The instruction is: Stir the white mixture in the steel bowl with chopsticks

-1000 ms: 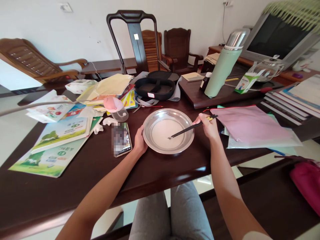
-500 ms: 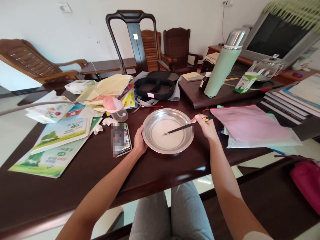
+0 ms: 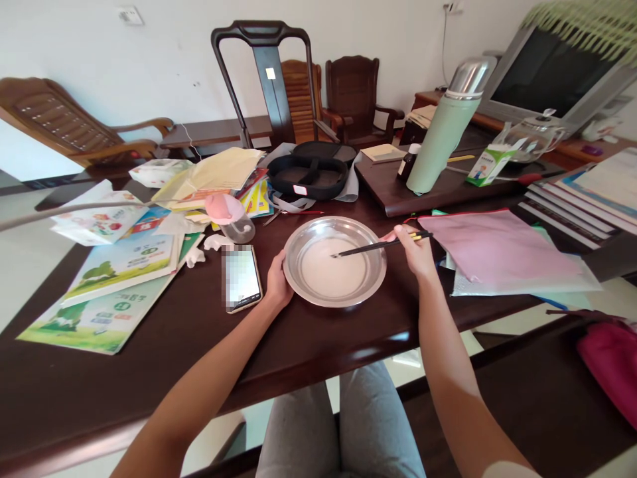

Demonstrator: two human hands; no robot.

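A round, shallow metal basin (image 3: 372, 282) stands on the dark table in front of me. Whitish stuff, like batter or flour paste, covers its bottom (image 3: 331, 275). My left hand (image 3: 279, 280) grips the basin's left rim, with the fingers partly hidden behind it. In my right hand (image 3: 414, 251), held past the right rim, is a pair of black chopsticks (image 3: 365, 249) with gold-coloured ends. Their tips reach into the basin, at or just over the white stuff. A phone (image 3: 243, 279) with a lit screen lies just left of my left hand.
Booklets (image 3: 89, 312), a pink-topped cup (image 3: 226, 212) and paper packs lie to the left. Behind the basin sits an open black case (image 3: 308, 174). On the right are a pink zip folder (image 3: 497, 242), a green thermos (image 3: 442, 139) and a small box (image 3: 490, 162).
The chopstick tips have moved slightly away from me and to the right inside the basin, as my right hand shifted a little right. The phone's screen has turned brighter.
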